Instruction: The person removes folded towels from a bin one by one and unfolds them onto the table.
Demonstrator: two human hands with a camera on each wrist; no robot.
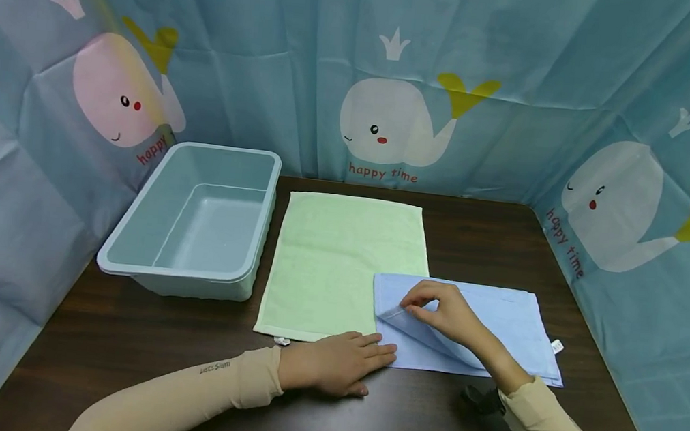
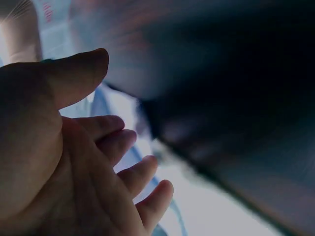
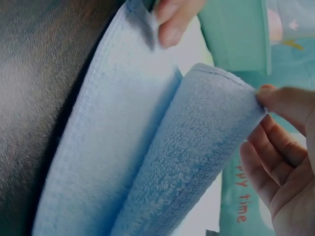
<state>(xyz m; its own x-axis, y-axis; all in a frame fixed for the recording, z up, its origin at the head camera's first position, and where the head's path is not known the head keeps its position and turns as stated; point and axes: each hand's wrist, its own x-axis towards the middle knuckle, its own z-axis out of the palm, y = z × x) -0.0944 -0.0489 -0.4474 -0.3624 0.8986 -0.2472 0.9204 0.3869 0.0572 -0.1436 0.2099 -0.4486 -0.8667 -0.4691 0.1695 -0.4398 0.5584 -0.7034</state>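
A blue towel (image 1: 496,318), folded into a long rectangle, lies at the right of the table and overlaps the green towel's right near corner. My right hand (image 1: 444,313) pinches the upper layer's corner between thumb and fingertips. That lifted layer (image 3: 197,137) stands raised off the layer below in the right wrist view. With fingers spread fairly straight, my left hand (image 1: 341,362) rests at the blue towel's near left corner. The green towel (image 1: 341,263) is spread flat, its near edge just beyond the left hand. In the left wrist view the left palm (image 2: 74,172) shows from below.
A light blue-grey plastic basin (image 1: 182,273) stands at the table's back left, left of the green towel. A whale-print curtain (image 1: 310,48) surrounds the dark wooden table (image 1: 186,345) at the back and sides. Something black (image 1: 479,398) sits by the right wrist.
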